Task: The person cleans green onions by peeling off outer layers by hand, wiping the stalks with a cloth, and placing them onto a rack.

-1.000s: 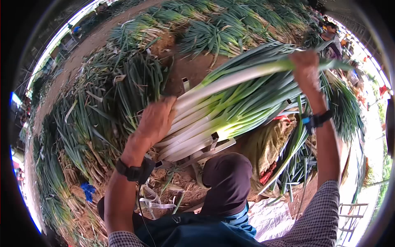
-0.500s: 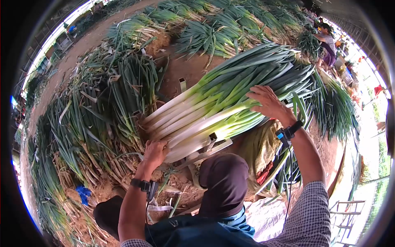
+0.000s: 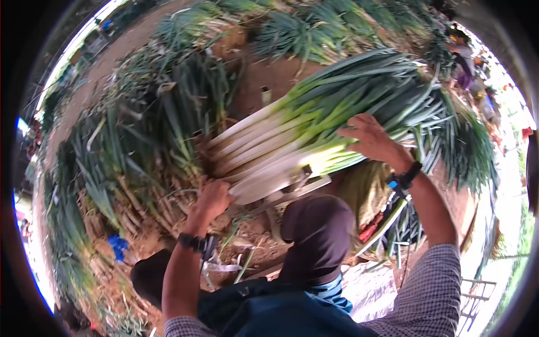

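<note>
A wide bundle of leeks (image 3: pixel 275 135) lies in front of me, white stalks to the left and green leaves to the upper right, over a metal frame (image 3: pixel 292 196). My left hand (image 3: pixel 213 199) is closed at the root ends of the nearest stalks; what its fingers grip is hidden. My right hand (image 3: pixel 368 136) rests with spread fingers on the near side of the bundle, where white turns to green.
Piles of leeks (image 3: pixel 112 163) stand on the left, and more leeks (image 3: pixel 331 28) lie at the back. A brown-green sack (image 3: pixel 365 188) is right of my knee (image 3: pixel 317 230). Another person (image 3: pixel 463 62) is at the upper right.
The raised leek has come down onto the bundle. My right hand has moved down and left from it, and its fingers have opened. My left hand has moved down to the root ends.
</note>
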Tool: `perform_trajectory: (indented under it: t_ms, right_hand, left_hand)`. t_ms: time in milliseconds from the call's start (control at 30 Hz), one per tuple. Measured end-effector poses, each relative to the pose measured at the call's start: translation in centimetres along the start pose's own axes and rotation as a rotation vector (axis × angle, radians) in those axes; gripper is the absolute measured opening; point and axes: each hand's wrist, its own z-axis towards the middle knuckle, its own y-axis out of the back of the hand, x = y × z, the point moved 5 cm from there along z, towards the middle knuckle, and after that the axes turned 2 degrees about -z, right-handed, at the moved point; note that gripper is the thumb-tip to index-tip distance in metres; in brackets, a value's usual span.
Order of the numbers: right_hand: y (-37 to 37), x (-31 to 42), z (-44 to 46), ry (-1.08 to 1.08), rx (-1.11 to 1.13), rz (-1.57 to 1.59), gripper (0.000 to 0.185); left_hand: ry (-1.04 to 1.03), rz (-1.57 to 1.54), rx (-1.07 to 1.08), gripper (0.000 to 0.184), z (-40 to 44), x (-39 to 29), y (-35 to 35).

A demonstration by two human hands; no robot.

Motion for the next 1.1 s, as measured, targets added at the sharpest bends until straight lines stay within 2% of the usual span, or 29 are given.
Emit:
perform_trajectory:
  t_ms: [67,167,267,367,500,567,633,667,700,767,833,900,967,1000,1100]
  right_hand:
    - [0.3,0.4,0.2,0.012,-0.074,0.039,0.041]
    - [-0.1,0.6,0.3,0.009,-0.057,0.101,0.04]
    - [-1.7,0.7,-0.5,-0.002,-0.116,0.112,0.04]
    - [-3.0,1.0,-1.3,0.024,-0.151,0.078,0.043]
    - [-3.4,0.4,-0.7,0.052,-0.169,0.065,0.045]
    - [-3.8,0.5,-1.1,0.073,-0.23,-0.033,0.051]
    - [-3.5,2.1,-0.4,-0.083,-0.033,0.021,0.053]
    - [-4.7,2.6,-0.3,-0.051,-0.154,-0.066,0.05]
    - [-3.6,4.4,0.1,-0.134,-0.191,-0.156,0.047]
    - [0.0,7.4,0.9,-0.262,-0.388,0.017,0.04]
    - [0.9,9.8,-0.3,-0.362,-0.748,0.447,0.028]
    - [0.3,11.4,-1.0,-0.456,-0.644,0.938,0.023]
    - [-1.2,13.0,-1.3,-0.496,-0.656,1.332,0.029]
    - [-1.3,13.8,-1.7,-0.571,-0.642,1.638,0.034]
    - [-1.3,14.4,-1.4,-0.727,-0.837,1.95,0.044]
  left_hand:
    - [-0.078,-0.023,-0.272,0.03,-0.9,-1.2,0.3]
    - [-0.019,-0.123,-0.114,0.025,0.0,-2.0,-0.9]
    - [-0.074,-0.104,-0.152,0.021,0.1,-2.0,-1.9]
    - [-0.157,-0.136,-0.282,0.019,-0.2,-1.7,-2.5]
    - [-0.09,-0.139,-0.213,0.02,-0.1,-1.6,-2.4]
    - [0.16,-0.173,0.019,0.024,0.4,-1.7,-2.3]
    - [0.158,-0.174,-0.017,0.031,0.3,-1.8,-2.7]
    - [0.003,-0.119,-0.178,0.033,0.2,-1.5,-3.4]
    - [-0.14,-0.07,-0.357,0.035,0.1,-1.4,-3.4]
    - [-0.078,-0.03,-0.284,0.038,0.3,-1.4,-2.8]
    - [0.007,0.001,-0.238,0.036,0.6,-0.9,-1.8]
    - [0.024,-0.032,-0.213,0.034,0.4,-1.5,0.2]
    - [-0.012,-0.123,-0.224,0.033,-1.8,-2.2,4.6]
    - [0.024,-0.151,-0.229,0.031,-3.3,-3.7,7.3]
    - [0.027,-0.16,-0.346,0.03,-8.0,-7.5,13.6]
